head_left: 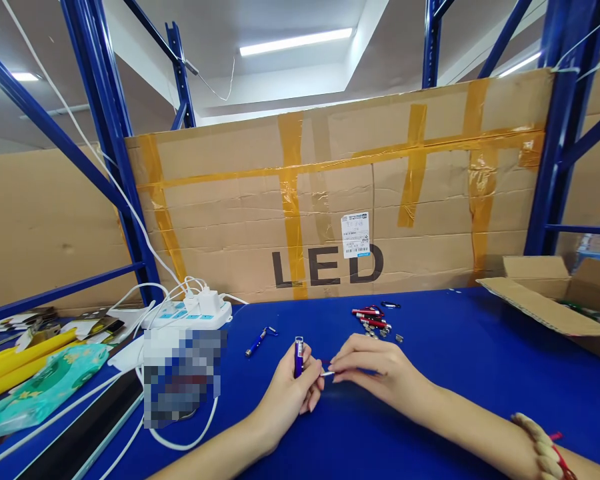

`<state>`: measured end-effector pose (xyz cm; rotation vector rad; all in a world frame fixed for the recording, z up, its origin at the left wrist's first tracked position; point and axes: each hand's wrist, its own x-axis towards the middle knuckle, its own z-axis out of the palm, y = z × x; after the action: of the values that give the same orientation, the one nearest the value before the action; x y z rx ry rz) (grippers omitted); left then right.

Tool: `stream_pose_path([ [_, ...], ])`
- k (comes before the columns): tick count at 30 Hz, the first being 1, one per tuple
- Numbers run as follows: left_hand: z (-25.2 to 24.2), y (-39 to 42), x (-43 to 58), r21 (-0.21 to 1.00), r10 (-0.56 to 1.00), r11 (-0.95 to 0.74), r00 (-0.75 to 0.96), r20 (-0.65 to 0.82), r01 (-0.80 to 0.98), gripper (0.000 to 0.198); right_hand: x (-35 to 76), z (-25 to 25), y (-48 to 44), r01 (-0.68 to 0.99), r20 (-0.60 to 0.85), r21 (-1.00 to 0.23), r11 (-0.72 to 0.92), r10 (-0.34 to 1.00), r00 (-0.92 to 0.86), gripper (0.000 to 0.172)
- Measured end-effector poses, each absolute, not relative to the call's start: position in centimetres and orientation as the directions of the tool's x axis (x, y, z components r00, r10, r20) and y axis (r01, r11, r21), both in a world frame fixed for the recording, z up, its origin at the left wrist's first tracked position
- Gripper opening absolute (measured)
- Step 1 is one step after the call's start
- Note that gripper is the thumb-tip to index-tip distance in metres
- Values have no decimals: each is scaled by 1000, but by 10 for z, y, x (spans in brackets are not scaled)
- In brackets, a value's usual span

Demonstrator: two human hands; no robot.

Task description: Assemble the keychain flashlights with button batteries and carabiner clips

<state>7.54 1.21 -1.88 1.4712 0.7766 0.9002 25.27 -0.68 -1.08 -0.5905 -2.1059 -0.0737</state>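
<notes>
My left hand (pixel 296 383) is closed around a small blue pen-shaped tube (pixel 299 359) with a silvery end, held upright between thumb and fingers. A short, thin white stick-like piece (pixel 327 374) spans the gap from my left fingertips to my right ones. My right hand (pixel 375 363) pinches its far end; a fine dark red line shows just above it. What exactly this piece is, I cannot make out. Left of my hands lies another blue tube (pixel 256 344) with a clip on its end. Behind my right hand sits a pile of red tubes (pixel 373 319) with small metal parts.
A white power strip (pixel 190 315) with plugs and trailing cables stands at the left, by a blurred-out patch (pixel 183 377). Yellow rods (pixel 27 363) and a green plastic packet (pixel 45 393) lie farther left. An open carton (pixel 555 307) is at the right; a cardboard wall (pixel 230 220) closes the back.
</notes>
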Motion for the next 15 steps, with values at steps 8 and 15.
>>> stream_pose_path([
  [8,-21,12,73,974,880,-226,422,217,-29,44,250,-11,-16,557,667,-288,779,580,-467,26],
  [15,-23,9,71,924,839,-382,433,329,37,30,248,-8,-21,667,523,-86,740,604,-601,31],
])
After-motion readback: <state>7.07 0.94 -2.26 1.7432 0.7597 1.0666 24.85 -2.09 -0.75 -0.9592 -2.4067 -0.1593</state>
